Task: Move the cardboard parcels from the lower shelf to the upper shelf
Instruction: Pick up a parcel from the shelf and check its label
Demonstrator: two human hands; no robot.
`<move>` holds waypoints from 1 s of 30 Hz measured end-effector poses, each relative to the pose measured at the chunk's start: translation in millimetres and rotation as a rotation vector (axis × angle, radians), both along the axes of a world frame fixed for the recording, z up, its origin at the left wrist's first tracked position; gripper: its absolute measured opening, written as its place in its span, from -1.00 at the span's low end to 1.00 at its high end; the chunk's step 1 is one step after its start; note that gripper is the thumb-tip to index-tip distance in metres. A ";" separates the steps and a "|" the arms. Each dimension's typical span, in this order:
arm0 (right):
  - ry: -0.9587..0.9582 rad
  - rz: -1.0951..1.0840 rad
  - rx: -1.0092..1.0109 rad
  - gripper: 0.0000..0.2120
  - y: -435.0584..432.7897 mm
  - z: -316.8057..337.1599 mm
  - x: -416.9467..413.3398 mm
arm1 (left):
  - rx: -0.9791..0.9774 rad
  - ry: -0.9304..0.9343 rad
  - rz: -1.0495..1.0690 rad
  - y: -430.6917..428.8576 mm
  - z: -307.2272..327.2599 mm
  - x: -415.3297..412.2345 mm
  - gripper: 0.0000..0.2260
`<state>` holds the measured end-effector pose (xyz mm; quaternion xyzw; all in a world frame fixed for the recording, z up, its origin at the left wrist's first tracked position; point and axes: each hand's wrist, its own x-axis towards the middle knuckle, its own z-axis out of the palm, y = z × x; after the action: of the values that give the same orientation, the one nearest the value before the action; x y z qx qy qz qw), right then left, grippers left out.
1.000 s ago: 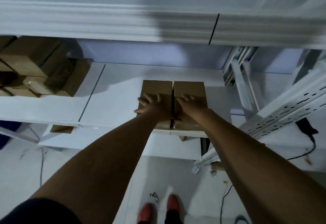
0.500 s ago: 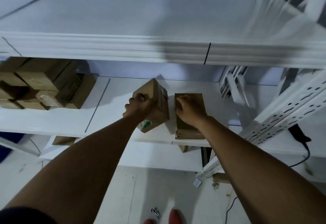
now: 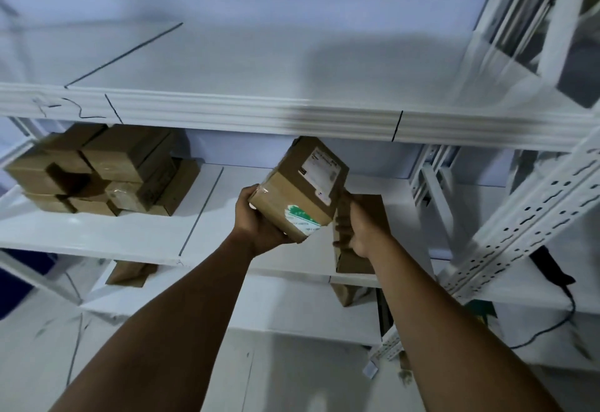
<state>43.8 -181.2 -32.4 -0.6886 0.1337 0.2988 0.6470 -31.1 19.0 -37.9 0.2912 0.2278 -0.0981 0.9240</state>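
Observation:
My left hand [image 3: 256, 221] grips a brown cardboard parcel [image 3: 302, 187] with a white label and a green-printed sticker. The parcel is tilted and lifted off the lower shelf [image 3: 97, 236], just under the front edge of the upper shelf [image 3: 227, 112]. My right hand [image 3: 355, 228] is closed around the near end of a second brown parcel [image 3: 370, 208], which lies on the lower shelf to the right of the first. The upper shelf's white top shows no parcels in view.
A pile of several cardboard parcels [image 3: 100, 171] sits at the left of the lower shelf. More cardboard [image 3: 130, 273] shows on the level beneath. A perforated white upright [image 3: 532, 216] slants at the right, with a black cable [image 3: 568, 307] behind it.
My left hand has lifted and tilted its parcel up off the lower shelf toward the upper shelf's edge. My right hand has closed on the second parcel. The view has swung upward.

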 end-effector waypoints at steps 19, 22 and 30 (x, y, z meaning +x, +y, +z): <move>-0.171 0.022 0.264 -0.55 -19.9 -50.6 -64.8 | 0.738 0.054 -0.087 -33.5 -48.2 -71.8 -0.43; -0.181 0.037 0.297 -0.58 -22.4 -47.0 -70.6 | 0.767 0.003 -0.128 -29.7 -47.6 -72.3 -0.44; -0.286 0.037 0.425 -0.37 -40.7 -47.0 -71.3 | 0.828 -0.148 -0.093 -23.3 -30.0 -75.9 -0.60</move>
<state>-27.4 -221.9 -79.3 -0.5746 -0.0378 0.2318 0.7840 -107.0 -4.3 -67.9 0.6542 0.1676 -0.0185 0.7373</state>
